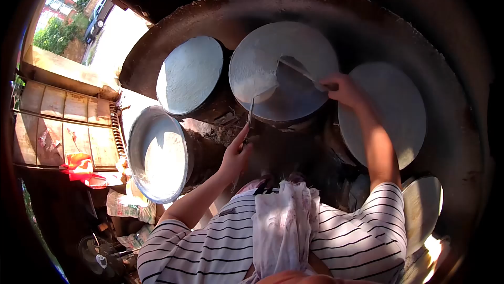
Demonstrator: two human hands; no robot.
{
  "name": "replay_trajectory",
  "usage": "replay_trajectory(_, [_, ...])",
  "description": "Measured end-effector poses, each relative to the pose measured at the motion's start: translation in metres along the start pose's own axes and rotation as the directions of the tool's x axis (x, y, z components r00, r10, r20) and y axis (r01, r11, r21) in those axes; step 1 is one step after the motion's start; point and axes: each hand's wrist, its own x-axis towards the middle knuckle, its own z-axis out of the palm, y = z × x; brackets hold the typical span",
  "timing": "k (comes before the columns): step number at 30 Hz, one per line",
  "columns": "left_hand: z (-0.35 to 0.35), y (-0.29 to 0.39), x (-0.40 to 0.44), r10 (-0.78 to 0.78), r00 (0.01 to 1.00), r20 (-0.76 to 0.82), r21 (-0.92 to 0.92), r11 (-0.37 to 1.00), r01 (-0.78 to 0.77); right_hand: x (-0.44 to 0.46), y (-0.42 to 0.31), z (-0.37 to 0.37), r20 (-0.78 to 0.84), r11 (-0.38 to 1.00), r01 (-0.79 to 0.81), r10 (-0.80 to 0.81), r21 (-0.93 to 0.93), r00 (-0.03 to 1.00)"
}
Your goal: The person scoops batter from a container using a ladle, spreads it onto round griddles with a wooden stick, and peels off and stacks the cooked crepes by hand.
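Observation:
My right hand (342, 88) is closed on the handle of a long, flat scraper (298, 68). Its blade reaches over the middle round griddle plate (304, 102), at the edge of a thin white layer (262, 47). That layer covers the plate's far and left parts; a darker, bare patch shows at the near right. In my left hand (236, 152) is a thin metal tool (251, 109), too narrow here to name exactly. Its tip meets the near left edge of the white layer.
A round plate with a pale coating (191, 74) stands at the left, another pale round plate (383, 110) at the right. A wide metal tub (137, 131) holds something white. A dark curved wall (367, 13) runs behind. Slatted panels (73, 126) and a fan (100, 257) are farther left.

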Motion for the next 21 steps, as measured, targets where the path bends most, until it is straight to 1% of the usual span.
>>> replay_trajectory(1, [0.003, 0.0, -0.003, -0.001, 1.0, 0.024, -0.037, 0.999, 0.002, 0.0, -0.003, 0.008, -0.046, 0.987, 0.159, -0.158, 0.005, 0.986])
replay_trajectory(3, [-0.007, 0.001, -0.023, 0.003, 0.997, 0.076, -0.091, 0.996, 0.004, -0.041, -0.028, 0.022, -0.018, 0.942, 0.241, -0.252, -0.235, 0.968])
replay_trajectory(4, [-0.02, -0.002, -0.032, 0.061, 0.995, 0.084, -0.066, 0.996, -0.056, -0.071, -0.045, 0.026, -0.044, 0.958, 0.136, -0.152, -0.252, 0.987])
replay_trajectory(5, [-0.039, -0.003, -0.039, 0.164, 0.98, 0.109, -0.15, 0.978, -0.147, -0.1, -0.06, 0.036, -0.053, 0.964, 0.031, -0.046, -0.263, 0.998])
replay_trajectory(6, [-0.057, 0.002, -0.038, 0.28, 0.956, 0.092, -0.181, 0.948, -0.26, -0.115, -0.055, 0.071, -0.207, 0.996, -0.081, 0.071, -0.039, 0.976])
replay_trajectory(7, [-0.076, 0.013, -0.037, 0.37, 0.926, 0.073, -0.194, 0.916, -0.351, -0.124, -0.053, 0.116, -0.323, 0.96, -0.168, 0.235, 0.222, 0.917])
replay_trajectory(8, [-0.087, 0.025, -0.035, 0.4, 0.917, 0.012, -0.218, 0.896, -0.388, -0.108, -0.064, 0.161, -0.294, 0.861, -0.206, 0.37, 0.465, 0.881])
replay_trajectory(9, [-0.094, 0.039, -0.027, 0.45, 0.892, -0.045, -0.237, 0.862, -0.447, -0.061, -0.085, 0.206, -0.18, 0.728, -0.204, 0.412, 0.654, 0.893])
replay_trajectory(10, [-0.101, 0.052, -0.023, 0.49, 0.871, -0.039, -0.303, 0.825, -0.478, -0.015, -0.1, 0.249, -0.107, 0.596, -0.177, 0.409, 0.783, 0.906])
replay_trajectory(11, [-0.109, 0.059, -0.022, 0.539, 0.842, -0.031, -0.37, 0.776, -0.511, 0.027, -0.11, 0.29, -0.083, 0.497, -0.146, 0.41, 0.855, 0.909])
replay_trajectory(13, [-0.127, 0.061, -0.028, 0.588, 0.808, -0.043, -0.498, 0.688, -0.528, 0.087, -0.126, 0.344, -0.088, 0.347, -0.13, 0.549, 0.929, 0.831])
replay_trajectory(14, [-0.14, 0.056, -0.03, 0.647, 0.762, -0.033, -0.475, 0.66, -0.582, 0.102, -0.128, 0.358, -0.147, 0.302, -0.045, 0.584, 0.952, 0.799])
replay_trajectory(15, [-0.154, 0.057, -0.04, 0.62, 0.784, -0.042, -0.479, 0.676, -0.56, 0.094, -0.13, 0.376, -0.162, 0.254, -0.007, 0.638, 0.967, 0.753])
replay_trajectory(16, [-0.167, 0.054, -0.041, 0.636, 0.771, -0.038, -0.481, 0.664, -0.572, 0.082, -0.134, 0.382, -0.17, 0.236, 0.003, 0.692, 0.972, 0.701])
replay_trajectory(17, [-0.183, 0.047, -0.049, 0.622, 0.782, -0.042, -0.469, 0.679, -0.565, 0.06, -0.138, 0.391, -0.163, 0.161, 0.069, 0.698, 0.985, 0.697])
replay_trajectory(18, [-0.195, 0.047, -0.053, 0.616, 0.787, -0.029, -0.429, 0.704, -0.567, 0.039, -0.15, 0.391, -0.195, 0.17, 0.105, 0.699, 0.98, 0.688])
replay_trajectory(19, [-0.202, 0.047, -0.053, 0.597, 0.802, 0.004, -0.499, 0.697, -0.515, 0.022, -0.172, 0.383, -0.215, 0.19, 0.11, 0.727, 0.976, 0.653])
replay_trajectory(20, [-0.202, 0.049, -0.059, 0.569, 0.822, 0.01, -0.497, 0.716, -0.49, 0.006, -0.173, 0.386, -0.238, 0.207, 0.122, 0.752, 0.971, 0.614])
replay_trajectory(21, [-0.202, 0.052, -0.062, 0.543, 0.839, 0.021, -0.503, 0.731, -0.46, -0.004, -0.175, 0.385, -0.271, 0.258, 0.108, 0.759, 0.96, 0.593])
